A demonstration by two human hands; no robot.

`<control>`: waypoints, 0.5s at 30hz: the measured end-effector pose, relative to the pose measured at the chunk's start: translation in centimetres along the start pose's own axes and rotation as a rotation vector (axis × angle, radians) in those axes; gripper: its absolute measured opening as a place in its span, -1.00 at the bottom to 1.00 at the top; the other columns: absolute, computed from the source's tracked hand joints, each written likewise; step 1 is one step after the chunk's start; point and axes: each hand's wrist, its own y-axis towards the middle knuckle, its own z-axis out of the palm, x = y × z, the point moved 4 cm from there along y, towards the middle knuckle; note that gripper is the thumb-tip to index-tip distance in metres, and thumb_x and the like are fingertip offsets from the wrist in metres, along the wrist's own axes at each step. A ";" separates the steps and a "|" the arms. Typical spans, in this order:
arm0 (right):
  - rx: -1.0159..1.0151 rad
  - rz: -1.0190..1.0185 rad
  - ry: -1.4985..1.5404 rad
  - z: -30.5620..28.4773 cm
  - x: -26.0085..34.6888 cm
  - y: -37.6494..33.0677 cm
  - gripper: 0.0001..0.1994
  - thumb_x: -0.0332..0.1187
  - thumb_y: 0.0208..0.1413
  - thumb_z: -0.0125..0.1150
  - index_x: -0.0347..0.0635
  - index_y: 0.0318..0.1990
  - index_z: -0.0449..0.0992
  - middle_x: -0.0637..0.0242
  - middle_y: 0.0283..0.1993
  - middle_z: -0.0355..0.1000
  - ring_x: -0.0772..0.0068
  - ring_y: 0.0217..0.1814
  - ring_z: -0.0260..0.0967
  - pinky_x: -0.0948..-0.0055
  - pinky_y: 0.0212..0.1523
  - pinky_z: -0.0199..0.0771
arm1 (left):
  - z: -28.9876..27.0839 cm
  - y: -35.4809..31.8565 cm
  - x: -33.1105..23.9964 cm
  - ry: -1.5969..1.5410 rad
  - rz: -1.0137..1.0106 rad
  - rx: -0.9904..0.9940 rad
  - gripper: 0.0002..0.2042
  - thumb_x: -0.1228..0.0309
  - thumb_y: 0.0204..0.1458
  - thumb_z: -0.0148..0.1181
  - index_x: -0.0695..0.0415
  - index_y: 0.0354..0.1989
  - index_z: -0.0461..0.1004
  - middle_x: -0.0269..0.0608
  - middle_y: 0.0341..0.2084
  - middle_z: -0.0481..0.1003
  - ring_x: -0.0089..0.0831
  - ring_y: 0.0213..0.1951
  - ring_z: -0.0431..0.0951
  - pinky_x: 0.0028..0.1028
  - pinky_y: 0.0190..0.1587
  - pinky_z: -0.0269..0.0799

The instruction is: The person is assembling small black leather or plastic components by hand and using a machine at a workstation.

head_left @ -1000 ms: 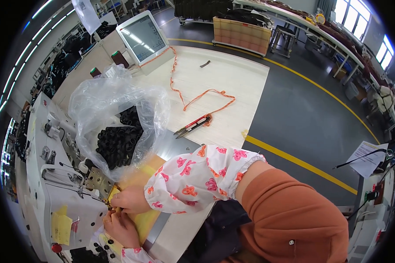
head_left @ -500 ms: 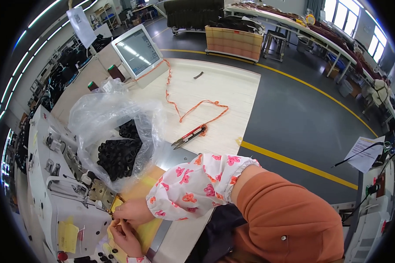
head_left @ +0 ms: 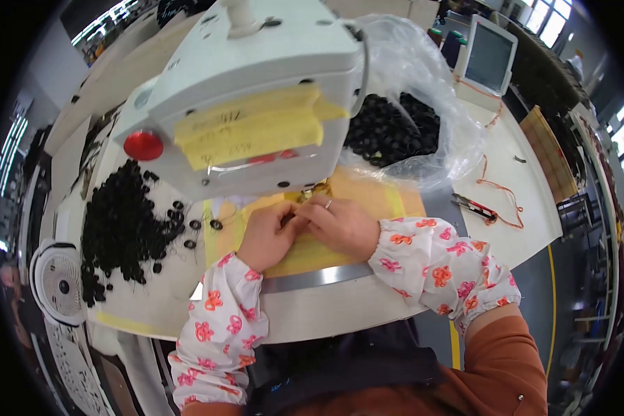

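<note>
My left hand (head_left: 267, 234) and my right hand (head_left: 344, 227) meet at the front of a white sewing machine (head_left: 256, 69), just below its head. Thumbs and fingers are pinched together, closed on something small that the fingers hide. A ring is on a finger of the right hand. Both wrists lie over the yellow-taped work plate (head_left: 312, 256). To the left spreads a heap of small black ring-shaped pieces (head_left: 121, 222), with thread ends among them. Similar black pieces (head_left: 395, 128) fill an open clear plastic bag (head_left: 457, 142) beyond my right hand.
Red-handled thread snips (head_left: 475, 206), tied to an orange cord (head_left: 509, 223), lie on the right of the table. A screen (head_left: 491, 55) and thread spools (head_left: 452, 48) stand farther back. A white fan (head_left: 57, 283) sits by the left edge. The machine head overhangs the hands.
My view has swung left, so the machine head and the heap of black pieces now show fully. Both hands stay close together at the machine, fingers still pinched.
</note>
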 end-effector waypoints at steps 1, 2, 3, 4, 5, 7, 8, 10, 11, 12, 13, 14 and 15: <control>-0.025 -0.012 -0.016 -0.1 0.3 0.3 -0.70 -0.57 -0.28 0.15 -0.26 -0.28 0.33 0.20 -0.41 0.33 0.16 -0.51 0.34 0.37 -0.53 0.37 | -0.4 -0.4 -0.1 -0.004 -0.043 -0.017 -0.84 0.39 -0.11 0.07 0.19 -0.38 0.43 -0.09 -0.63 0.43 -0.32 -0.60 0.42 -0.47 -0.51 0.28; -0.005 -0.005 0.013 -0.1 0.2 0.3 -0.70 -0.57 -0.28 0.15 -0.26 -0.28 0.33 0.20 -0.41 0.33 0.16 -0.51 0.34 0.37 -0.53 0.37 | -0.5 -0.3 -0.1 -0.013 -0.030 -0.026 -0.84 0.38 -0.11 0.08 0.20 -0.38 0.44 -0.10 -0.63 0.43 -0.33 -0.59 0.43 -0.47 -0.51 0.29; 0.003 0.041 -0.002 -0.1 -0.1 0.2 -0.72 -0.57 -0.27 0.16 -0.28 -0.29 0.33 0.21 -0.43 0.34 0.23 -0.53 0.35 0.41 -0.54 0.37 | -0.4 -0.3 0.0 -0.021 -0.015 -0.032 -0.83 0.38 -0.11 0.08 0.20 -0.38 0.45 -0.10 -0.64 0.43 -0.33 -0.58 0.44 -0.48 -0.50 0.29; 0.007 0.084 -0.022 0.1 -0.5 0.2 -0.74 -0.57 -0.25 0.16 -0.29 -0.30 0.33 0.22 -0.45 0.34 0.30 -0.54 0.36 0.45 -0.54 0.37 | -0.2 -0.1 0.3 -0.026 -0.042 -0.031 -0.83 0.38 -0.11 0.08 0.20 -0.38 0.45 -0.10 -0.64 0.43 -0.33 -0.58 0.44 -0.48 -0.50 0.29; 0.018 0.093 0.000 0.3 -0.7 0.2 -0.74 -0.57 -0.25 0.16 -0.29 -0.30 0.33 0.22 -0.45 0.34 0.30 -0.54 0.36 0.45 -0.54 0.37 | -0.2 0.0 0.5 -0.089 -0.039 -0.069 -0.82 0.37 -0.11 0.09 0.20 -0.37 0.45 -0.11 -0.62 0.44 -0.33 -0.57 0.45 -0.48 -0.49 0.30; -0.048 0.421 0.277 0.1 -2.3 0.0 -0.81 -0.58 -0.24 0.12 -0.28 -0.39 0.31 0.20 -0.53 0.31 0.31 -0.56 0.33 0.45 -0.55 0.34 | -0.1 0.2 0.4 -0.146 -0.045 -0.137 -0.80 0.35 -0.13 0.11 0.19 -0.36 0.46 -0.14 -0.59 0.47 -0.35 -0.55 0.47 -0.49 -0.46 0.33; -0.045 0.427 0.279 0.0 -2.5 0.2 -0.81 -0.58 -0.24 0.12 -0.28 -0.39 0.31 0.20 -0.53 0.31 0.31 -0.56 0.33 0.45 -0.55 0.34 | -0.1 0.4 0.5 -0.150 -0.050 -0.133 -0.80 0.35 -0.13 0.11 0.19 -0.36 0.46 -0.14 -0.59 0.47 -0.35 -0.55 0.47 -0.49 -0.46 0.33; -0.052 0.554 0.343 -0.1 -3.1 0.1 -0.83 -0.59 -0.25 0.13 -0.31 -0.43 0.31 0.19 -0.54 0.32 0.36 -0.56 0.33 0.48 -0.55 0.34 | -0.5 0.4 0.3 0.091 0.058 -0.184 -0.80 0.43 -0.11 0.11 0.26 -0.31 0.45 -0.21 -0.55 0.48 -0.58 -0.55 0.44 -0.60 -0.46 0.34; -0.049 0.561 0.347 -0.1 -3.1 0.1 -0.83 -0.59 -0.25 0.13 -0.31 -0.43 0.31 0.19 -0.54 0.32 0.36 -0.56 0.33 0.48 -0.55 0.34 | -0.5 0.6 0.3 0.089 0.051 -0.180 -0.80 0.43 -0.11 0.11 0.26 -0.31 0.45 -0.21 -0.55 0.48 -0.58 -0.55 0.44 -0.60 -0.46 0.34; -0.059 0.538 0.315 -0.1 -3.1 0.2 -0.84 -0.59 -0.26 0.14 -0.32 -0.44 0.32 0.18 -0.53 0.32 0.34 -0.55 0.34 0.47 -0.54 0.34 | -0.5 0.9 0.3 0.116 0.037 -0.196 -0.80 0.42 -0.13 0.13 0.26 -0.34 0.46 -0.21 -0.58 0.48 -0.56 -0.56 0.45 -0.59 -0.47 0.33; -0.069 0.516 0.285 -0.1 -3.1 0.3 -0.85 -0.59 -0.26 0.15 -0.32 -0.46 0.33 0.17 -0.53 0.33 0.31 -0.55 0.34 0.46 -0.53 0.35 | -0.4 1.1 0.3 0.144 0.020 -0.211 -0.80 0.41 -0.15 0.14 0.25 -0.36 0.47 -0.20 -0.61 0.48 -0.54 -0.58 0.45 -0.59 -0.48 0.33; -0.066 0.525 0.290 -0.1 -3.3 0.3 -0.85 -0.59 -0.26 0.15 -0.32 -0.46 0.33 0.17 -0.53 0.33 0.31 -0.55 0.34 0.46 -0.53 0.35 | -0.3 1.4 0.4 0.142 0.013 -0.205 -0.80 0.41 -0.15 0.14 0.25 -0.36 0.47 -0.20 -0.61 0.48 -0.54 -0.58 0.45 -0.59 -0.48 0.33; -0.093 0.509 0.220 -0.4 -3.4 0.3 -0.87 -0.59 -0.26 0.15 -0.33 -0.47 0.35 0.16 -0.53 0.34 0.28 -0.55 0.34 0.45 -0.52 0.35 | -0.2 1.6 0.5 0.174 -0.022 -0.225 -0.78 0.32 -0.15 0.12 0.19 -0.38 0.49 -0.22 -0.64 0.47 -0.44 -0.59 0.46 -0.53 -0.50 0.33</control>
